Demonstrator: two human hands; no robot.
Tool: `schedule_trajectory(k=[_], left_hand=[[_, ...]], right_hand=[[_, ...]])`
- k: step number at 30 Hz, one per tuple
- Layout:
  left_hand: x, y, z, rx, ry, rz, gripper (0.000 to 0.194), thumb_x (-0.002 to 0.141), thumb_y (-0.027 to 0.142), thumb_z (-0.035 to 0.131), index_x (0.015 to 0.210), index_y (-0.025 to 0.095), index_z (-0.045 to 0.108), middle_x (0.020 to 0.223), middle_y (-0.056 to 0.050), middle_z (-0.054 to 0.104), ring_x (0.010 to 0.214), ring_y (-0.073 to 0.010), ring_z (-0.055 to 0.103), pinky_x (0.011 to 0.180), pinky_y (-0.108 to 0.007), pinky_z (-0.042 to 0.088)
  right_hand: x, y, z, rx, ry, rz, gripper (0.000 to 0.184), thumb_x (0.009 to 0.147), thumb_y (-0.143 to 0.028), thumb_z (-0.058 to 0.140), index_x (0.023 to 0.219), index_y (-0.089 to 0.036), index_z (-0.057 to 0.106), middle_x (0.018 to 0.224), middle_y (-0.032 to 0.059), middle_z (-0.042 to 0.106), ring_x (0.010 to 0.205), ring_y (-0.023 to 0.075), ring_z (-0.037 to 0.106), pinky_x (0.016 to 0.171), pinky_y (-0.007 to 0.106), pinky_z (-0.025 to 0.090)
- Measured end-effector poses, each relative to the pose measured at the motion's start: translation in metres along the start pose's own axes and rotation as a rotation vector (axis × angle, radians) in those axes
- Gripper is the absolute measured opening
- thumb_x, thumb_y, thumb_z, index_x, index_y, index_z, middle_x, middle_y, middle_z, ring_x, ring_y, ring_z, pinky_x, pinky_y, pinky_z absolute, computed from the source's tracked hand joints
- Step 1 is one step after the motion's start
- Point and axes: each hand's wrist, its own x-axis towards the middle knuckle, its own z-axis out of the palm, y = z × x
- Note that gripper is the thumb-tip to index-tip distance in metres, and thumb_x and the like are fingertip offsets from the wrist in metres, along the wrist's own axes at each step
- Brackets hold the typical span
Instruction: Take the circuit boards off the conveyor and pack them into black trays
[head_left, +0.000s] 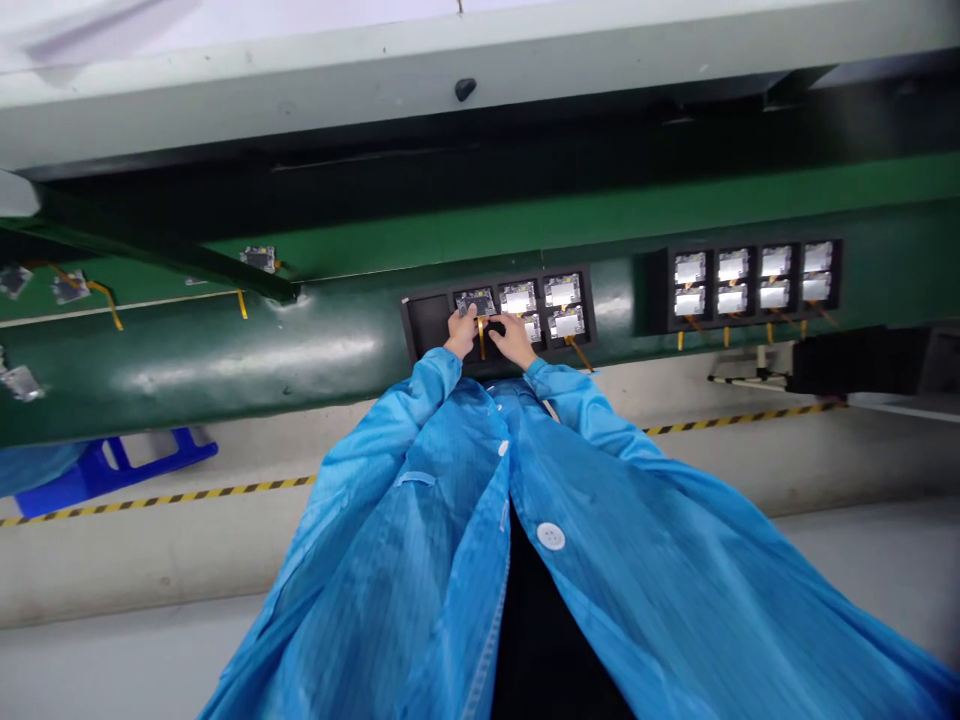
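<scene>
My left hand [463,332] is closed on the lower left edge of a dark circuit board [475,301], thumb on top. The board is at a compartment of a black tray [409,330]. An orange flex cable [481,340] hangs down from the board between my hands. Bent inward, the fingers of my right hand [513,341] come together at the upper part of this cable; their tips are small and partly hidden. Silver-faced boards [564,291] with orange cables sit in the tray's compartments to the right.
A second black tray [757,318] holding several silver boards lies to the right on the green bench [330,350]. Loose boards [70,288] with cables lie at the left, near a slanting green post [172,250]. A pale shelf edge [360,85] runs above; a blue stool [112,470] stands below left.
</scene>
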Motion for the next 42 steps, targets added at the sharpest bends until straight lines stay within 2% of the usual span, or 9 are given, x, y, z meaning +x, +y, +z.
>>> schedule_trajectory(k=[5,10,17,21,25,30,34,38,42], left_hand=[[-0.012,0.002,-0.010,0.021,-0.052,-0.091,0.016,0.094,0.023,0.077,0.107,0.018,0.070,0.108,-0.013,0.079,0.109,-0.0234,0.077,0.102,-0.035,0.059],[-0.038,0.002,-0.042,0.037,-0.073,-0.140,0.019,0.090,0.023,0.075,0.107,0.020,0.066,0.121,-0.014,0.076,0.118,-0.0259,0.075,0.108,-0.040,0.057],[-0.065,0.007,-0.081,-0.024,-0.034,-0.059,0.032,0.085,0.013,0.075,0.109,0.023,0.058,0.108,-0.007,0.076,0.104,-0.0209,0.078,0.107,-0.039,0.056],[-0.066,0.013,-0.094,-0.021,-0.012,-0.014,0.029,0.083,0.014,0.076,0.105,0.022,0.059,0.098,-0.004,0.075,0.088,-0.0176,0.077,0.098,-0.037,0.059],[-0.058,0.032,-0.114,-0.047,0.022,0.076,0.029,0.080,0.019,0.078,0.104,0.021,0.061,0.096,-0.004,0.074,0.087,-0.0179,0.077,0.095,-0.036,0.059],[-0.032,0.084,-0.156,-0.045,0.211,0.267,0.023,0.081,0.019,0.075,0.099,0.023,0.060,0.092,-0.002,0.071,0.086,-0.0155,0.074,0.091,-0.031,0.058],[0.002,0.140,-0.180,0.107,0.361,0.439,0.017,0.084,0.012,0.067,0.095,0.023,0.059,0.096,-0.004,0.067,0.092,-0.0158,0.071,0.092,-0.030,0.057],[0.044,0.213,-0.189,0.410,0.405,0.625,0.022,0.082,0.007,0.068,0.094,0.021,0.058,0.103,-0.006,0.065,0.109,-0.0186,0.066,0.107,-0.031,0.051],[0.078,0.294,-0.196,0.785,0.389,0.704,0.030,0.078,0.005,0.074,0.102,0.019,0.061,0.115,-0.010,0.063,0.126,-0.0270,0.061,0.121,-0.043,0.044]], right_hand=[[0.003,0.006,0.004,-0.031,-0.039,-0.015,0.041,0.088,-0.023,0.068,0.129,-0.021,0.074,0.129,0.0144,0.068,0.129,0.0368,0.059,0.125,0.062,0.042],[-0.001,0.006,0.006,-0.033,-0.043,-0.022,0.041,0.089,-0.022,0.066,0.129,-0.019,0.072,0.132,0.0159,0.064,0.131,0.0364,0.058,0.126,0.060,0.042],[0.002,0.003,0.011,-0.001,0.018,0.017,0.057,0.089,-0.024,0.062,0.146,-0.019,0.059,0.141,0.0172,0.056,0.139,0.0356,0.054,0.126,0.058,0.045],[0.005,0.000,0.011,-0.078,0.014,0.008,0.061,0.089,-0.024,0.061,0.148,-0.015,0.058,0.144,0.0212,0.054,0.142,0.0386,0.052,0.130,0.061,0.038],[0.006,0.000,0.010,-0.120,0.013,-0.014,0.060,0.086,-0.025,0.061,0.145,-0.013,0.061,0.139,0.0236,0.056,0.136,0.0420,0.055,0.124,0.067,0.042],[0.002,-0.003,0.003,-0.196,0.055,-0.048,0.055,0.087,-0.029,0.061,0.140,-0.014,0.062,0.135,0.0230,0.055,0.130,0.0422,0.055,0.116,0.067,0.047],[-0.009,-0.015,-0.004,-0.275,0.083,-0.073,0.040,0.089,-0.028,0.059,0.128,-0.020,0.068,0.132,0.0204,0.056,0.125,0.0415,0.054,0.108,0.065,0.050],[-0.025,-0.027,-0.010,-0.305,0.085,-0.051,0.032,0.091,-0.027,0.057,0.118,-0.021,0.072,0.131,0.0200,0.059,0.123,0.0420,0.053,0.101,0.064,0.052],[-0.042,-0.031,-0.017,-0.285,0.145,-0.038,0.030,0.093,-0.028,0.056,0.115,-0.023,0.075,0.131,0.0190,0.061,0.122,0.0423,0.052,0.100,0.064,0.050]])
